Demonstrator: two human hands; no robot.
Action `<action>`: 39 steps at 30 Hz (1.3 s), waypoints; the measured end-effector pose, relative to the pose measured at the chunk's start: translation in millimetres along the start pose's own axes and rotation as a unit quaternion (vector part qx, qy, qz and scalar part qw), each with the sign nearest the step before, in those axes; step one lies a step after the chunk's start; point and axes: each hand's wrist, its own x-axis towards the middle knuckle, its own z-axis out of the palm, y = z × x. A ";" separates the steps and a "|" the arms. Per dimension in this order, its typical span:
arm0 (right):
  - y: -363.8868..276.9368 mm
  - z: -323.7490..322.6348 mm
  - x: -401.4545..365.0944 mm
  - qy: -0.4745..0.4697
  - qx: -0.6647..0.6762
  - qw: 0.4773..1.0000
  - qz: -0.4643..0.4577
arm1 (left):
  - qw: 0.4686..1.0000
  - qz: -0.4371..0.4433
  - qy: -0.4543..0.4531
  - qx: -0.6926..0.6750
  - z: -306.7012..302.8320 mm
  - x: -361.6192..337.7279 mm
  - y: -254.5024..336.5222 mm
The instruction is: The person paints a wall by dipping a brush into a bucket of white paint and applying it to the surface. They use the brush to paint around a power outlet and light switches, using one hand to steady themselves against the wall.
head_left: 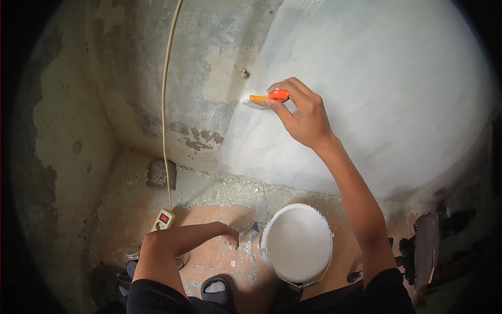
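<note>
My right hand (303, 110) is closed on a putty knife (254, 104) with an orange and yellow handle. Its blade lies against the wall, at the left border of the white coating (376, 104). Low over the floor, my left hand (228, 234) hangs with its fingers loosely bent downward and nothing visible in them. To the right of that hand stands a bucket (264, 243) holding smooth white filler (298, 243), with smears round its rim. Between hand and bucket is a second flat-bladed scraper (261, 210) with a dark blue part at its lower end.
Bare, patchy grey wall (209, 47) lies left of the coating. A pale cable (166, 89) runs down to a power strip (163, 219) on the crumb-strewn floor. A dark block (161, 174) sits near the corner. Dirty tools (426, 243) lie at right; my sandalled foot (216, 290) is below.
</note>
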 end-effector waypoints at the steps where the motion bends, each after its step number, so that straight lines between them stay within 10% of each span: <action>1: -2.0 -9.3 9.0 -0.007 -0.009 1.000 0.008 | 1.000 -0.005 -0.010 -0.005 -0.2 -0.5 0.5; 8: -1.3 -69.4 67.7 0.011 -0.041 0.999 -0.011 | 0.985 0.124 -0.019 0.121 -13.3 1.1 6.5; 35: -37.6 -216.6 206.6 0.173 -0.112 0.968 -0.141 | 0.995 0.042 -0.044 0.079 -18.8 14.9 -18.2; 39: -45.3 -204.6 185.0 0.088 -0.091 0.990 -0.062 | 0.998 0.022 -0.009 0.061 -56.0 -29.1 16.6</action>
